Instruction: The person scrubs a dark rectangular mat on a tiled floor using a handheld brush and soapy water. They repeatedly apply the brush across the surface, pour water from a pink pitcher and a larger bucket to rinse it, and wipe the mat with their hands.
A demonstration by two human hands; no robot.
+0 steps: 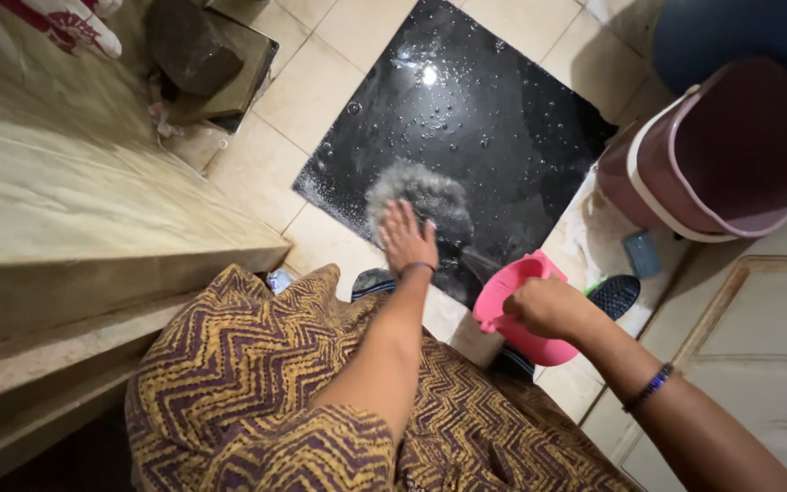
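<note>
A square black glossy slab (485, 109) lies on the tiled floor, wet with water drops. My left hand (407, 239) presses flat on its near edge, beside a grey foamy smear (421, 193); whether it holds a scrubber I cannot tell. My right hand (548, 307) grips a pink plastic mug (514, 314), tilted toward the slab, with a thin stream of water running out of it. A dark band sits on my left wrist and a blue bracelet on my right.
A maroon bucket (721, 155) with a white rim stands at the right, a blue tub (740, 32) behind it. A stone ledge (66, 182) runs along the left. A dark brush (617, 294) and a blue bar (641, 253) lie near the bucket. My patterned skirt fills the foreground.
</note>
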